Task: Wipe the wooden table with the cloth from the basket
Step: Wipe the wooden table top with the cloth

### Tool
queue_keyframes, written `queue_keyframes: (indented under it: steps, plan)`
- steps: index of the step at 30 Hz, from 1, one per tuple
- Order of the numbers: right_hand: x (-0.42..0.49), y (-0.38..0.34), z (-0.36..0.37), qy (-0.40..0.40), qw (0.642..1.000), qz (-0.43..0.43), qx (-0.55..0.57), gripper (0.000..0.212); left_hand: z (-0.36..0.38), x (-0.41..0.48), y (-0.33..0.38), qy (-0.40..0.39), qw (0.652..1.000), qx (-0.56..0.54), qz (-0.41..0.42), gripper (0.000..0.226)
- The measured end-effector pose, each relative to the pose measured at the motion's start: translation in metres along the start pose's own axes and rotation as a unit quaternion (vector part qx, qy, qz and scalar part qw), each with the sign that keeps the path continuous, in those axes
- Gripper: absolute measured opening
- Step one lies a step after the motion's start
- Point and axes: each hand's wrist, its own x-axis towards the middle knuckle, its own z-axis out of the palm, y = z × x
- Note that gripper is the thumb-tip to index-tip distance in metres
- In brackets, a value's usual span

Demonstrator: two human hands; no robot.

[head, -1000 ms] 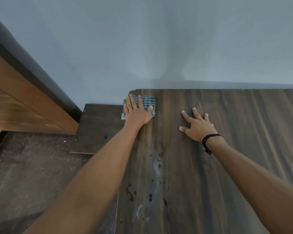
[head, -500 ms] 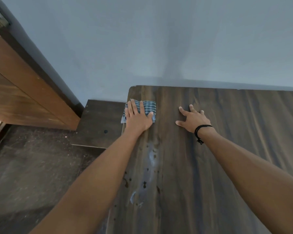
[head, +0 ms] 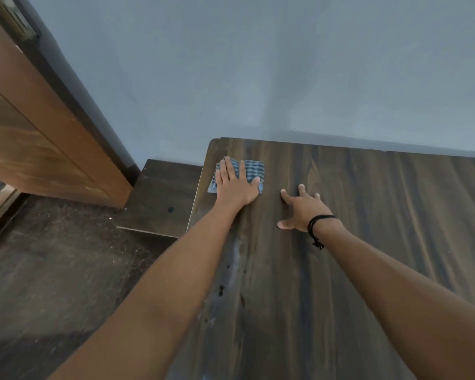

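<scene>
A dark wooden table (head: 368,242) fills the right and middle of the head view, its far edge against the wall. A folded blue checked cloth (head: 254,171) lies near the table's far left corner. My left hand (head: 235,185) lies flat on top of the cloth, fingers spread, pressing it to the wood. To its right, my right hand (head: 303,209) rests palm down on the bare wood with fingers apart, a black cord on its wrist. Pale smears and dark spots (head: 231,270) mark the tabletop under my left forearm. No basket is in view.
A lower dark wooden stand (head: 162,198) sits beside the table's left edge, against the blue-grey wall (head: 258,78). A brown wooden door (head: 39,138) stands at the left. Dusty dark floor (head: 52,270) lies below it.
The view has shifted, so the table sits lower and further right. My left hand stays on the cloth near the far left corner. My right hand has spread its fingers wider.
</scene>
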Motion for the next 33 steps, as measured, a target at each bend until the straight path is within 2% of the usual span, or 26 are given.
queue_keyframes:
  steps: [4, 13, 19, 23, 33]
  plan:
    - [0.004, 0.004, 0.006, 0.012, 1.0, -0.002, 0.01, 0.1, -0.017, 0.052, 0.01, -0.007, 1.0, -0.009, 0.015, 0.077]
    - [0.007, 0.006, 0.002, 0.0, 1.0, -0.002, 0.01, 0.099, -0.028, 0.11, 0.015, 0.004, 1.0, 0.0, 0.029, 0.075]
    - [-0.001, 0.004, 0.001, 0.003, 1.0, -0.008, 0.005, 0.099, -0.001, 0.045, -0.013, 0.03, 0.996, 0.012, 0.083, 0.074]
    - [-0.005, 0.001, 0.002, 0.01, 1.0, -0.009, 0.01, 0.097, 0.018, -0.004, -0.032, 0.04, 0.996, 0.038, 0.063, 0.079]
    - [-0.001, 0.006, 0.0, 0.01, 1.0, -0.011, -0.007, 0.095, -0.023, 0.116, 0.024, 0.025, 0.999, 0.009, 0.039, 0.074]
